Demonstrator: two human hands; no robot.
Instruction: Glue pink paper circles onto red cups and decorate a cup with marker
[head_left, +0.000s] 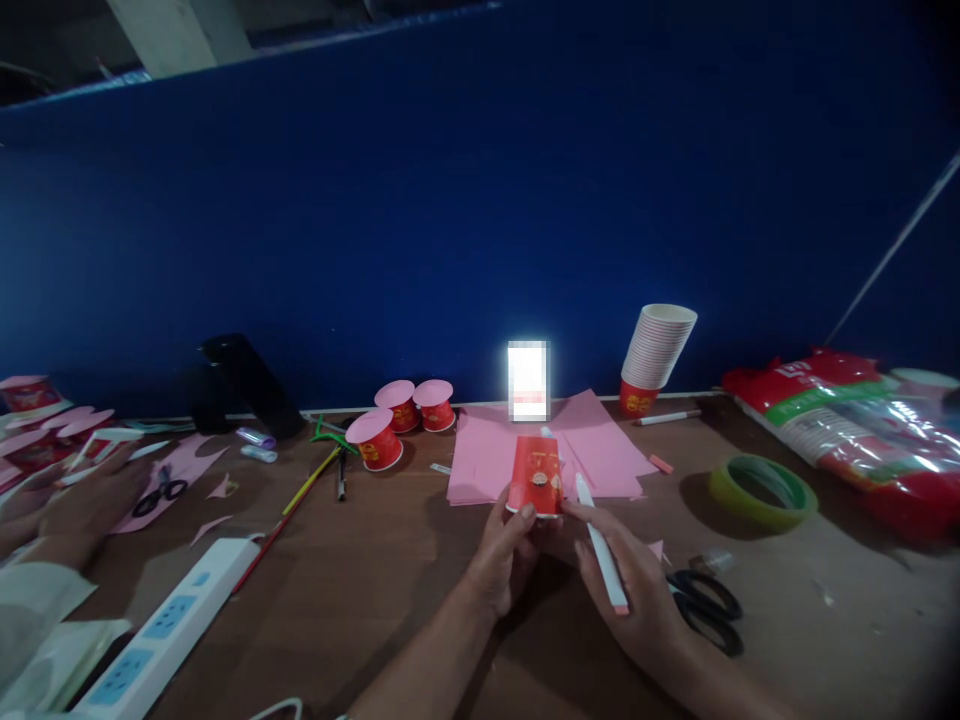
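My left hand [504, 560] is wrapped round a red paper cup [534, 470], which is upside down with its white rim toward me. In my right hand [637, 580] is a white marker [602, 550] with a pinkish end, its tip pointing up beside the cup. Fingers of the right hand are close to the cup's right side; whether they touch it I cannot tell. Behind the cup lies a stack of pink paper [480, 460]. Black-handled scissors [709, 610] lie by my right hand, partly hidden.
Several red cups topped with pink discs [375, 427] stand left of the paper. A stack of cups [660, 345] leans at the back right, near green tape [761, 495] and a bag of cups [832, 430]. At left are a power strip [169, 620] and another person's hands [90, 500].
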